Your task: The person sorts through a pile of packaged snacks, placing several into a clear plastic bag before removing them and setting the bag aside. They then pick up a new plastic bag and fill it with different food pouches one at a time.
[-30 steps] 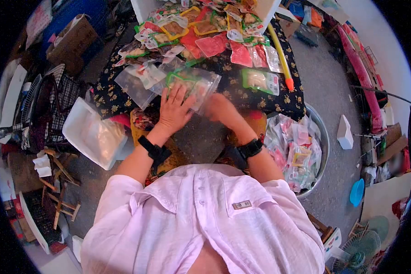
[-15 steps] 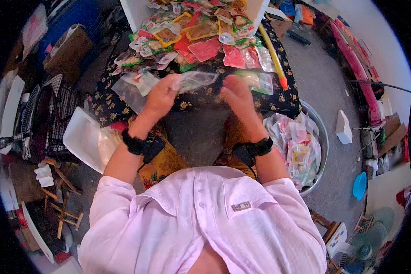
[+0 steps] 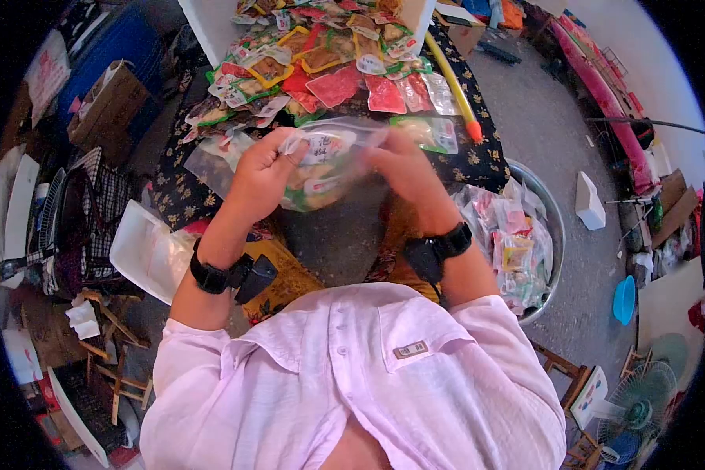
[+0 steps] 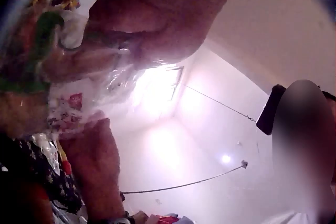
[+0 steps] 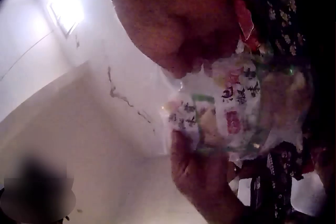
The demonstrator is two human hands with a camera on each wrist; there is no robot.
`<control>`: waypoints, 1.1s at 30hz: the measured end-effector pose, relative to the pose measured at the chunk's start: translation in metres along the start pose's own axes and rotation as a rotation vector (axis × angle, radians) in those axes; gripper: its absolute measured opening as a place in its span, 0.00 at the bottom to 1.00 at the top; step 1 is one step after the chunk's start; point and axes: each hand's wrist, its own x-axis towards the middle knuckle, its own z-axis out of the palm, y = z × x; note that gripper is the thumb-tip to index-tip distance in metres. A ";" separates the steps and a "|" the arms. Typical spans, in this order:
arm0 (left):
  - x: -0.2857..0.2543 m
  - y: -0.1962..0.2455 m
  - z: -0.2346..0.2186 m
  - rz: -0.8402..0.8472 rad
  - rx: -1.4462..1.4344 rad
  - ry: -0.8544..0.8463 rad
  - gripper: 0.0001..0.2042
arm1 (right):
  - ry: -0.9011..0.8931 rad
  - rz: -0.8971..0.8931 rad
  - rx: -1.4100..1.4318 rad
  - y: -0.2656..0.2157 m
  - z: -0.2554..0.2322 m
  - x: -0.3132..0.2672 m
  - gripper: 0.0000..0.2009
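Both hands hold up a clear plastic bag [image 3: 325,168] over the table's near edge, with green-edged, printed food packets visible in it. My left hand [image 3: 260,176] grips its upper left corner, thumb and fingers curled on the film. At the upper right edge, my right hand [image 3: 406,168] pinches the film; it is blurred in the head view. In the right wrist view the packets [image 5: 236,98] show white labels with dark and red characters. Another clear bag [image 3: 211,160] lies on the table by the left hand, and a green-edged packet [image 3: 427,135] lies beyond the right hand.
A heap of food packets [image 3: 333,63] spills from a white box [image 3: 215,35] onto the dark floral cloth [image 3: 176,172]. A yellow tube [image 3: 454,86] lies at right. Beside my legs stand a metal basin [image 3: 556,258] of bagged packets and a white tub [image 3: 137,251].
The bag has gone from lying flat under the left hand to being held up nearer the body. My right hand has moved off to the right, then back to the bag's right edge.
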 end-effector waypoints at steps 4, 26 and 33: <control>-0.001 -0.004 0.000 -0.055 -0.270 0.002 0.11 | 0.168 -0.044 -0.040 -0.029 0.015 -0.017 0.04; -0.037 -0.009 0.021 -0.094 -0.247 -0.200 0.10 | -0.189 -0.271 -0.878 -0.050 0.012 -0.080 0.10; -0.043 -0.008 0.028 -0.121 -0.248 -0.436 0.10 | -0.185 -0.286 -0.891 -0.042 0.011 -0.093 0.06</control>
